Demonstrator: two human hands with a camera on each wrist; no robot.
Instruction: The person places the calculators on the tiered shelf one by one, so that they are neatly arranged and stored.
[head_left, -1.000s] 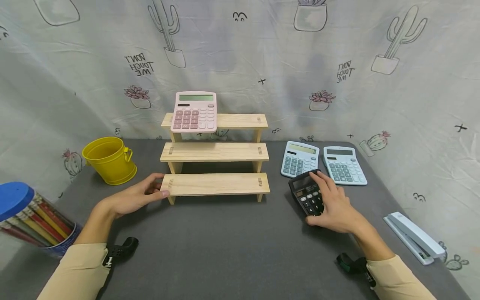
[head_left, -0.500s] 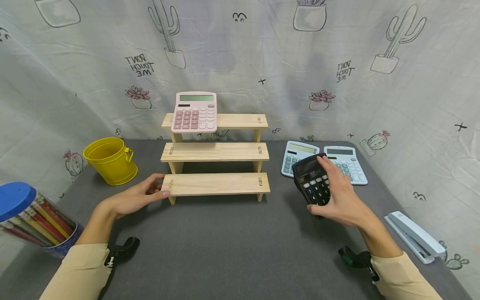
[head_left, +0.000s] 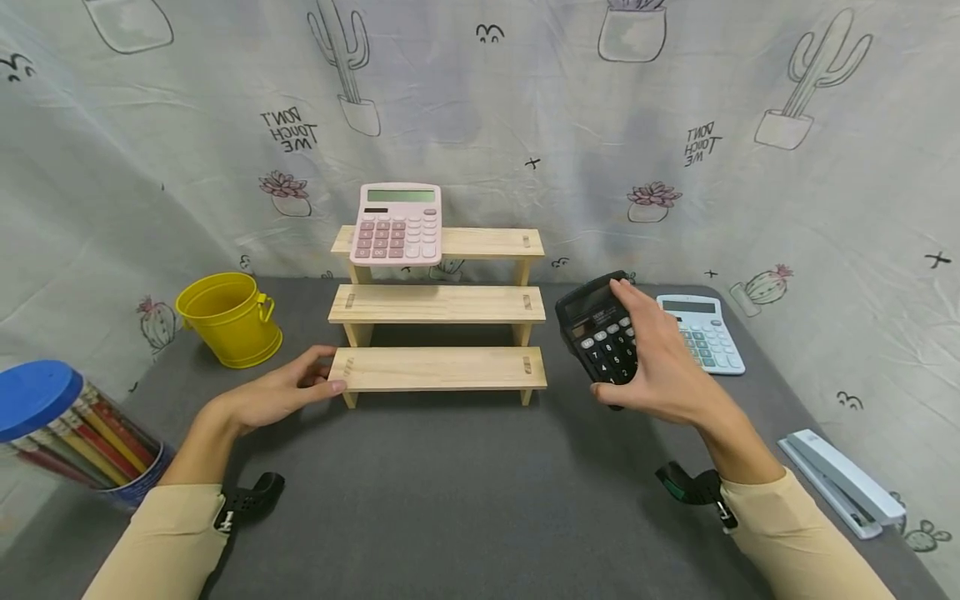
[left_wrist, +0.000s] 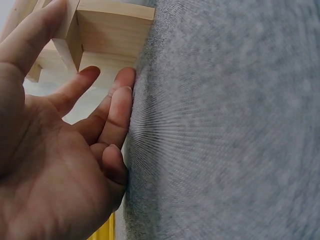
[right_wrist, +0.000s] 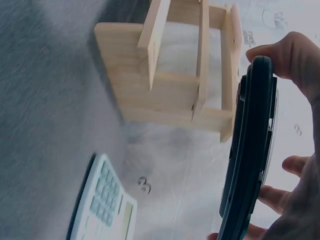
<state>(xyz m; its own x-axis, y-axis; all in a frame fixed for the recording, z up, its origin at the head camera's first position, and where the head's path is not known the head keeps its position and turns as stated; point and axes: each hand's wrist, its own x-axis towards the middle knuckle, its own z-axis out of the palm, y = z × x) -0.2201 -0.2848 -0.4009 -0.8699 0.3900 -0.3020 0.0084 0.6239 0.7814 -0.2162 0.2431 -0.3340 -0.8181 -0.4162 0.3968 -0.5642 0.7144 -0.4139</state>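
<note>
My left hand point(head_left: 277, 392) holds the left end of the bottom board of a three-step wooden stand point(head_left: 442, 367). Its thumb lies at the front edge and a finger at the back corner; the other fingers of the left hand point(left_wrist: 65, 150) rest low by the grey surface. A black calculator point(head_left: 600, 333) is gripped in my right hand point(head_left: 663, 358), raised and tilted, keys facing up. Edge-on, the black calculator point(right_wrist: 250, 145) sits between thumb and fingers in the right wrist view. On the top step leans a pink calculator point(head_left: 397, 225).
One light blue calculator point(head_left: 705, 333) lies right of the raised hand; another blue calculator point(right_wrist: 107, 200) shows in the right wrist view. A stapler point(head_left: 843, 483) lies at the right edge. Left are a yellow bucket point(head_left: 228, 321) and a blue-lidded pencil jar point(head_left: 82, 433).
My right hand has lifted the black calculator from the table, moving it up and then left. It now covers one blue calculator in the head view. The left hand stays at the stand.
</note>
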